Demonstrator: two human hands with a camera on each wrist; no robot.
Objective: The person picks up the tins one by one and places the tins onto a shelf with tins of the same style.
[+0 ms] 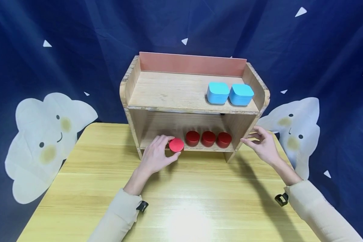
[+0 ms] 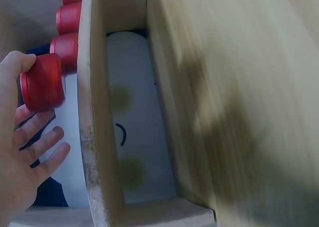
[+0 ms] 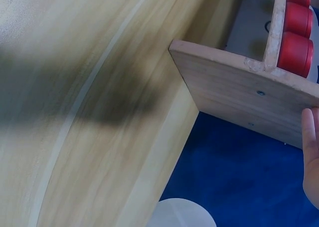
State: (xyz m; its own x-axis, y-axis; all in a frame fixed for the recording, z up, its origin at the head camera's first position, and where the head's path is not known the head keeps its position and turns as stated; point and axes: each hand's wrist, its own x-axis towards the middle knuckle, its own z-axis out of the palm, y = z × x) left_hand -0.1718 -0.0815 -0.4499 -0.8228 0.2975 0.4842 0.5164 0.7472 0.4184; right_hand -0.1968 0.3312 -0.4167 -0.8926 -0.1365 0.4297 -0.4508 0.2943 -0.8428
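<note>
1. Nearest you, low in the head view, the desk (image 1: 181, 208) lies bare between your 2 sleeves.
2. Just below frame centre, your left hand (image 1: 157, 156) holds the red tin (image 1: 176, 145) at the front edge of the lower shelf (image 1: 160, 144). In the left wrist view the thumb (image 2: 15, 67) curls over the tin while the other fingers (image 2: 45, 142) lie spread and loose beside it, so the hold looks light.
3. At centre right, your right hand (image 1: 261, 144) rests against the outer side panel (image 3: 239, 95) of the wooden rack (image 1: 193, 90), fingers loosely curled and pinching nothing.
4. I judge the step in hand to be lining this tin up with the 3 red tins (image 1: 208, 138) to its right; the next move calls for a firmer pinch and a short slide.
5. Farther up, 2 blue boxes (image 1: 230, 93) sit side by side at the right of the top shelf (image 1: 169, 90).
</note>
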